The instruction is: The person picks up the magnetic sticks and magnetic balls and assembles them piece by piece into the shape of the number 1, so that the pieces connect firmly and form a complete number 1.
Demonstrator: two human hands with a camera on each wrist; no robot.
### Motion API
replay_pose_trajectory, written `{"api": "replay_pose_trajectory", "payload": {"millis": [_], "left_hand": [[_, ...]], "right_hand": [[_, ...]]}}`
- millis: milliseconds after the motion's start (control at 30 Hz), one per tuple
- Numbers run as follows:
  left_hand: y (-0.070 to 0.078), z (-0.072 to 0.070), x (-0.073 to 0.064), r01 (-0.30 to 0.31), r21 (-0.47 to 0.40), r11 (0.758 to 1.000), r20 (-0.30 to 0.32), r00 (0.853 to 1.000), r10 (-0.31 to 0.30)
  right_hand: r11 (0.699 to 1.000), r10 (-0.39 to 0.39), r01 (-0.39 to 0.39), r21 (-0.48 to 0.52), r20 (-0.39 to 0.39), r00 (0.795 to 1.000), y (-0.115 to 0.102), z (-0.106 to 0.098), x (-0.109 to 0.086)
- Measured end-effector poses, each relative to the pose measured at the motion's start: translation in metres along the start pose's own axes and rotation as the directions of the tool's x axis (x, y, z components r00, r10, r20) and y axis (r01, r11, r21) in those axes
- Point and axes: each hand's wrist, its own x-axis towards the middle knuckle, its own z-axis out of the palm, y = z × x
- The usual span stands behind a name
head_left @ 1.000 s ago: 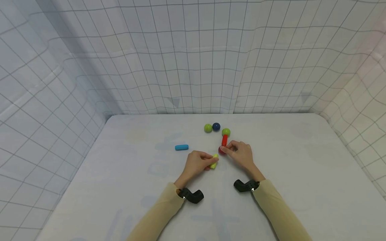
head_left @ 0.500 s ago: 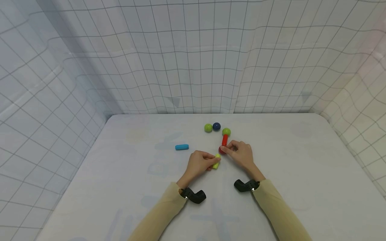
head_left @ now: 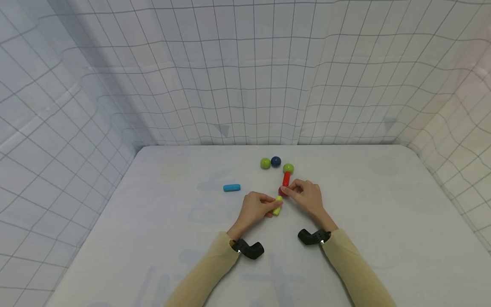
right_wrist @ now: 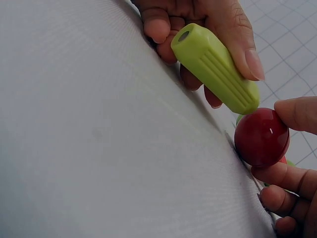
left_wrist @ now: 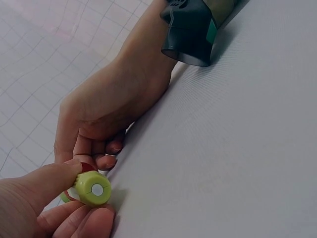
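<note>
My left hand [head_left: 254, 208] pinches a yellow-green ridged toy stick [right_wrist: 213, 69] between thumb and fingers. A round silvery disc shows in its near end. With thumb and fingertips, my right hand [head_left: 307, 198] holds a glossy dark red ball [right_wrist: 260, 136] at the table top. The stick's far end meets the ball or is very close to it; whether they touch cannot be told. Beyond the ball, a bright red stick [head_left: 286, 178] runs in line to a green ball [head_left: 288, 169]. In the left wrist view the yellow-green stick [left_wrist: 94, 189] appears end-on and hides most of the red ball.
A blue stick [head_left: 232, 187] lies left of the hands. Farther back, a green ball [head_left: 265, 163] and a dark blue ball [head_left: 275, 161] sit side by side. White grid-patterned cloth [head_left: 245, 85] hangs behind and beside the white table [head_left: 153, 221].
My left hand has moved slightly to the right, bringing the yellow-green stick closer to the red ball. My right hand has stayed nearly still on the ball.
</note>
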Motion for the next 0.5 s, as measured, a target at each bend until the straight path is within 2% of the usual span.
{"api": "replay_pose_trajectory", "payload": {"millis": [200, 500], "left_hand": [[0.0002, 0.0034, 0.0016, -0.001, 0.020, 1.000, 0.004, 1.000, 0.001], [0.0029, 0.0054, 0.0013, 0.001, 0.028, 1.000, -0.008, 1.000, -0.001]], "right_hand": [[1.000, 0.013, -0.013, 0.007, 0.001, 1.000, -0.0018, -0.0009, -0.0010], [1.000, -0.006, 0.006, -0.002, -0.006, 1.000, -0.0018, -0.0008, -0.0006]]}}
